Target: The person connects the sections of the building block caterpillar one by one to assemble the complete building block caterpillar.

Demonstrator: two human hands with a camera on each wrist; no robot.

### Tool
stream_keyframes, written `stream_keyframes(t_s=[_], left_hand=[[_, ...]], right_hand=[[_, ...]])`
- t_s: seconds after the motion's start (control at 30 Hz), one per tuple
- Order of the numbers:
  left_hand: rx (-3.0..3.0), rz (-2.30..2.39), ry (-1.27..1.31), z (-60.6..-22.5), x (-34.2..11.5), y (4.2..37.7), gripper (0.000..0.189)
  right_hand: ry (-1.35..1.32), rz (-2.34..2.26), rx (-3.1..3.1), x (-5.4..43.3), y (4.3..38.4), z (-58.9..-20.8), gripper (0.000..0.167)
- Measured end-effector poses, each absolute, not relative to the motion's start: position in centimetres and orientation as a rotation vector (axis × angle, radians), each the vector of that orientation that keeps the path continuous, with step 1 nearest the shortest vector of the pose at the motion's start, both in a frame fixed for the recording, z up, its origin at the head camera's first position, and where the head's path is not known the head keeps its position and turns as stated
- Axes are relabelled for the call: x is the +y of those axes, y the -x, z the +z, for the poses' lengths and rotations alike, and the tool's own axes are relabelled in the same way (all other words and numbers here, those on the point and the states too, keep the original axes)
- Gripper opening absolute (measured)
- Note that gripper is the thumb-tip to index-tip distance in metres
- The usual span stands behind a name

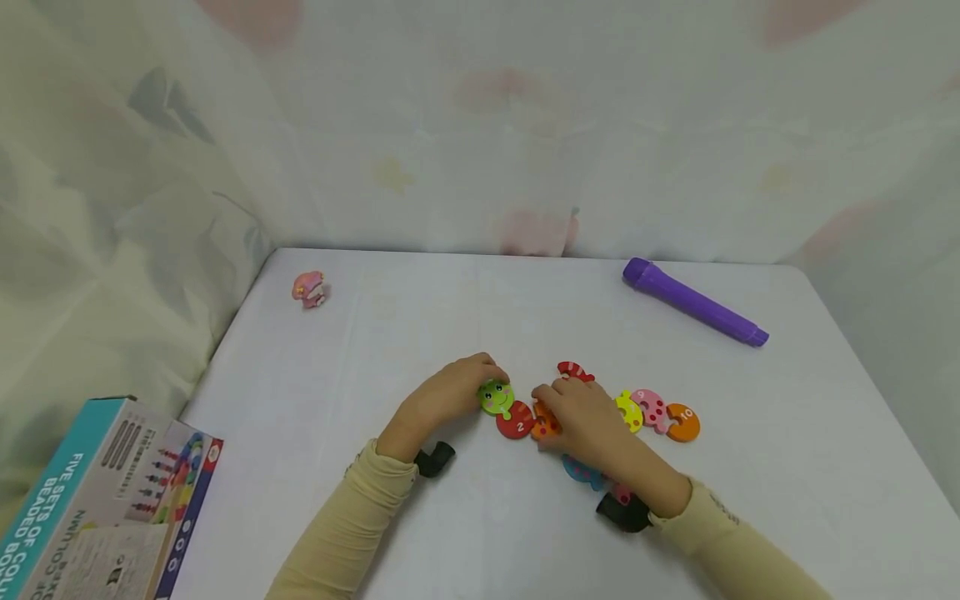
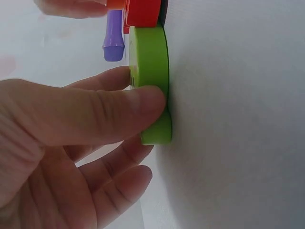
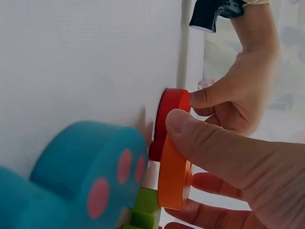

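My left hand [image 1: 448,393] pinches a green wooden puzzle piece with a smiling face [image 1: 497,400], thumb on one edge and fingers on the other. Against that piece lies a red piece numbered 2 [image 1: 515,422]. On its other side, an orange piece with red dots [image 1: 545,422] is gripped between the thumb and fingers of my right hand [image 1: 588,419]. Close by the right hand are a blue piece with pink dots [image 3: 90,167] and a green piece [image 3: 145,207]. A red striped piece [image 1: 574,370] shows just beyond the right fingers, partly hidden.
Right of the hand lie a yellow piece [image 1: 629,412], a pink one [image 1: 649,408] and an orange one numbered 10 [image 1: 683,422]. A purple tube [image 1: 693,302] lies at the back right, a pink figurine [image 1: 308,289] at the back left. A printed box [image 1: 112,492] stands front left.
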State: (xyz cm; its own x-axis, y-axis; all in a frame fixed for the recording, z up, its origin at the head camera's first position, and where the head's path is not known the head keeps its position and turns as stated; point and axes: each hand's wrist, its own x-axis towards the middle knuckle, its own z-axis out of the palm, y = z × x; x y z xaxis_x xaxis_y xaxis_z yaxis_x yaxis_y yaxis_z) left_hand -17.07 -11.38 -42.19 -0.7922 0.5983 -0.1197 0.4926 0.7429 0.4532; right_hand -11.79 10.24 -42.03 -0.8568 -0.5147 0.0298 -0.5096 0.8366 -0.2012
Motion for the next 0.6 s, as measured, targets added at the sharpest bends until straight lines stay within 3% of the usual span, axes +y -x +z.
stream_keyframes(t_s=[0.6], left_hand=[[2.687,0.588,-0.879,-42.01,-11.55,17.10,0.049]], right_hand=[[0.805,-0.295,2.975,9.30,11.44,-43.00,0.061]])
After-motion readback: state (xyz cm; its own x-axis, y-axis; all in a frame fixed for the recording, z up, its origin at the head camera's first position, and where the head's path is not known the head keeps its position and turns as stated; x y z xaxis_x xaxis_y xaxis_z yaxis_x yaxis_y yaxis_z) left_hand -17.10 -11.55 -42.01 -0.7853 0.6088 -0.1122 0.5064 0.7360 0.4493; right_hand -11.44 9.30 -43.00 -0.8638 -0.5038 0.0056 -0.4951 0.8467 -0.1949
